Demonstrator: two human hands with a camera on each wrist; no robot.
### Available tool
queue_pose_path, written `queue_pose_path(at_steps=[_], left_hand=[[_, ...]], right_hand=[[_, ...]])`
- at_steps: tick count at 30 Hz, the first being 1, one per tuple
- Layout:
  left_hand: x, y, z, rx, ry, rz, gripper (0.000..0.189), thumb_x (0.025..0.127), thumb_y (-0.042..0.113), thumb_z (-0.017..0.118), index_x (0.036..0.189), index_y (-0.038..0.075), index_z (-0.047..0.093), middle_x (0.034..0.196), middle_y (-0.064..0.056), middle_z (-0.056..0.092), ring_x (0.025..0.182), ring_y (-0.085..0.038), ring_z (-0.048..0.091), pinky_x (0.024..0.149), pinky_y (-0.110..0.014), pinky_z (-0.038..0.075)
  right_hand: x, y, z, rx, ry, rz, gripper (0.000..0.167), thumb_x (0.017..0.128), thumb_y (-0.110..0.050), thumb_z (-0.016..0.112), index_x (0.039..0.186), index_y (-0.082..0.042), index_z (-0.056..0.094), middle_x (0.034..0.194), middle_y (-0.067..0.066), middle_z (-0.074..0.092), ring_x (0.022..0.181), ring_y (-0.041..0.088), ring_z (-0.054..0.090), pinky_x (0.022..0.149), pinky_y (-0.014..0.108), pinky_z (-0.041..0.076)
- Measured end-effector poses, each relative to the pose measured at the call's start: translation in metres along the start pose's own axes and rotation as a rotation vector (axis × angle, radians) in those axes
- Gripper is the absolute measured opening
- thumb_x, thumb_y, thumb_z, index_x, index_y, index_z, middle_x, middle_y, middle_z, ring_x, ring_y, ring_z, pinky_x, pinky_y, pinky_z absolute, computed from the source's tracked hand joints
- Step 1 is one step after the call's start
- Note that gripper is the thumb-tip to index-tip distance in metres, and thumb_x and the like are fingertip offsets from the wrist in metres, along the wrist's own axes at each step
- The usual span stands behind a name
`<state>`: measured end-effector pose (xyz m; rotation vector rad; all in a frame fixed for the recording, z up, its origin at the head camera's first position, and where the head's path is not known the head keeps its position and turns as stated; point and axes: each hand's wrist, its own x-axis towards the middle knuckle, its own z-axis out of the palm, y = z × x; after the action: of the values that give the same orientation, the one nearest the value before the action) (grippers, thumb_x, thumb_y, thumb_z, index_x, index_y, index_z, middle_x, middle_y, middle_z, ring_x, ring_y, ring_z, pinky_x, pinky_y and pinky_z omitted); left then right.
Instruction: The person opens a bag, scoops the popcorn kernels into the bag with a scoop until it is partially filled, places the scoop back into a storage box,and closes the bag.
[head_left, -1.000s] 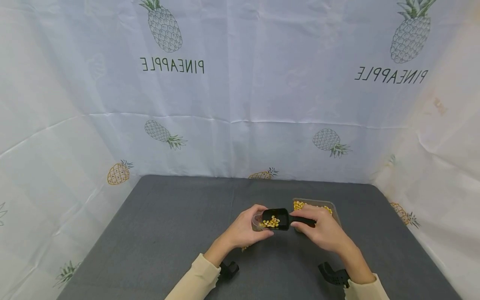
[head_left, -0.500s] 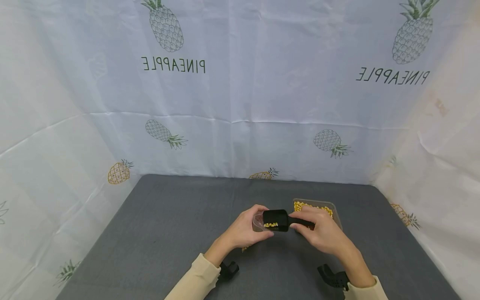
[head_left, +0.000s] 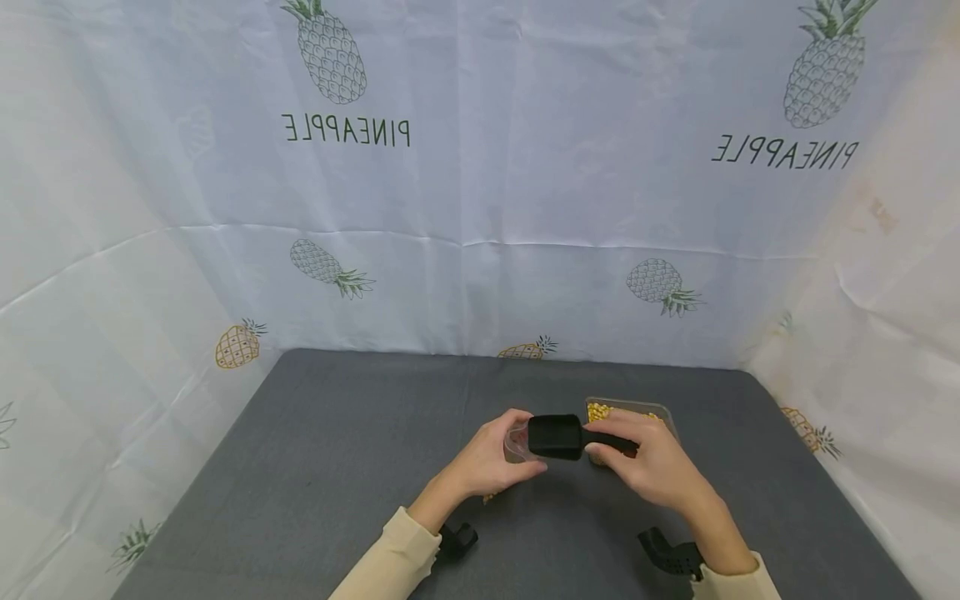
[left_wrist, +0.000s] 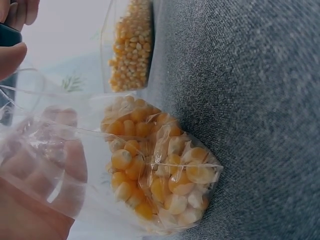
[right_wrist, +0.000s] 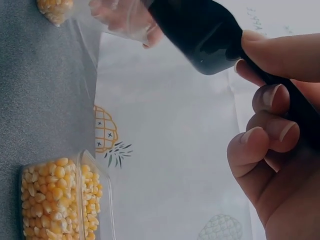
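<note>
My left hand [head_left: 487, 458] holds a clear plastic bag [left_wrist: 155, 170] by its upper part, fingers and thumb around the spread mouth. Corn kernels [left_wrist: 132, 160] fill the bag's bottom, which rests on the grey cloth in the left wrist view. My right hand [head_left: 648, 458] grips the handle of a black scoop [head_left: 555, 437]. Tipped over, the scoop's head lies at the bag's mouth with its back toward the head camera. Its inside is hidden in the head view, so any kernels left there cannot be seen.
A clear rectangular container [right_wrist: 82, 170] of corn kernels stands on the grey table [head_left: 360, 433], partly behind my right hand in the head view. White pineapple-print curtains [head_left: 465, 167] enclose the table at the back and sides.
The scoop has turned over at the bag's mouth. Kernels seen in it a second ago dwindled and are now out of sight. My left hand has stayed in place.
</note>
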<state>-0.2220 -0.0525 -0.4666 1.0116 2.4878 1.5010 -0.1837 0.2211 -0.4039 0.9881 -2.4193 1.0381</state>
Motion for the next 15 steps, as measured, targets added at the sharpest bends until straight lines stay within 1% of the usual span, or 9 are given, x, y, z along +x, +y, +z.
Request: queue_pose_path(at_steps=[4, 10, 15], left_hand=[[-0.0006, 0.001, -0.0006, 0.029, 0.005, -0.019, 0.064, 0.093, 0.035, 0.075, 0.144, 0.008, 0.047, 0.115, 0.001, 0.06, 0.097, -0.007, 0.062, 0.086, -0.031, 0.054], [0.0001, 0.0009, -0.0004, -0.027, 0.002, -0.015, 0.057, 0.095, 0.032, 0.073, 0.142, 0.01, 0.049, 0.114, 0.0, 0.06, 0.094, -0.007, 0.065, 0.083, -0.027, 0.056], [0.0003, 0.0002, -0.0014, -0.063, 0.021, -0.008, 0.053, 0.095, 0.031, 0.074, 0.139, 0.012, 0.052, 0.116, -0.007, 0.063, 0.099, -0.016, 0.066, 0.083, -0.027, 0.056]], right_hand=[[0.0002, -0.0001, -0.0039, 0.023, 0.023, -0.002, 0.029, 0.085, 0.001, 0.08, 0.113, -0.008, 0.076, 0.091, -0.007, 0.065, 0.057, 0.002, 0.042, 0.05, 0.022, 0.041], [0.0001, 0.0011, -0.0065, 0.039, 0.047, -0.009, 0.033, 0.084, 0.003, 0.079, 0.115, -0.007, 0.075, 0.081, -0.011, 0.06, 0.055, 0.0, 0.039, 0.05, 0.021, 0.04], [-0.0018, 0.005, -0.0081, 0.043, 0.07, -0.005, 0.034, 0.082, 0.006, 0.079, 0.114, -0.004, 0.075, 0.083, -0.008, 0.062, 0.056, -0.001, 0.039, 0.049, 0.021, 0.039]])
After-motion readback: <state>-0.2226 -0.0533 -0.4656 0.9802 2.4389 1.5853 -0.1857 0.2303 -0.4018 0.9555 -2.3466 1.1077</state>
